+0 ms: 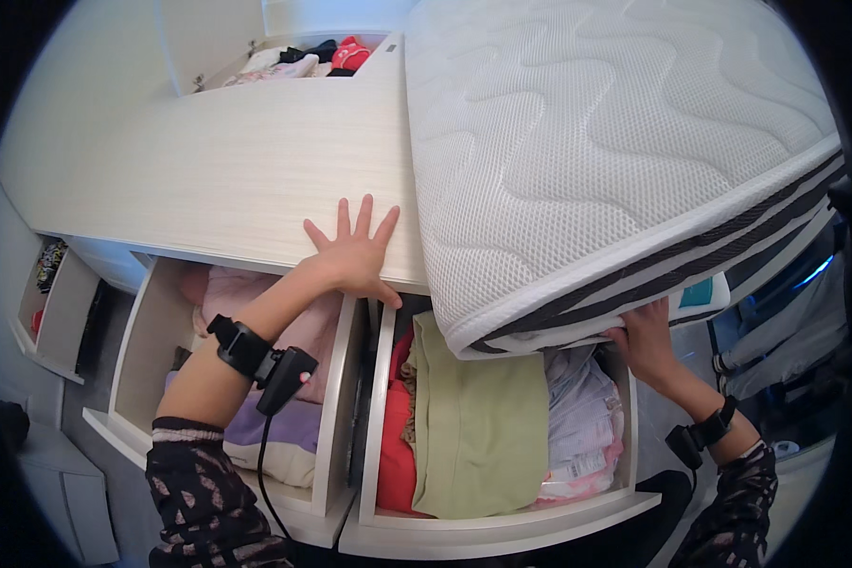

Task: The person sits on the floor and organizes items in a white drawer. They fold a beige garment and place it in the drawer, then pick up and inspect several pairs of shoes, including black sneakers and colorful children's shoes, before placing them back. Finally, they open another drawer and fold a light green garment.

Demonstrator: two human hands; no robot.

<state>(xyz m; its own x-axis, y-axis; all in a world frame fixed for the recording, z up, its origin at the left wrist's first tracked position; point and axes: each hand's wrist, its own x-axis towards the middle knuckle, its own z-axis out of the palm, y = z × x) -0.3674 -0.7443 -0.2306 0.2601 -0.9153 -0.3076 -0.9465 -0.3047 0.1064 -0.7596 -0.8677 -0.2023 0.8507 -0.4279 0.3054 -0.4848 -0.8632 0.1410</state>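
My left hand (355, 256) lies palm down with its fingers spread on the pale wood-grain bed platform (208, 170), by its front edge. The thumb hangs over that edge, above the gap between two pulled-out drawers. To the right is a thick mattress (615, 142) with a white quilted top and dark-striped sides. It lies askew, its near corner jutting over the right drawer. My right hand (646, 346) grips the mattress's lower near edge, fingertips against the striped side and the rest of the grip partly hidden. A teal-and-white patch (697, 293) shows beside those fingers.
The right drawer (502, 525) holds folded green, red and striped clothes. In the left drawer (133, 374) are pink and purple fabrics. An opened compartment (298, 64) with clothes lies at the back; another drawer (62, 322) sticks out far left. A grey box (66, 492) stands lower left.
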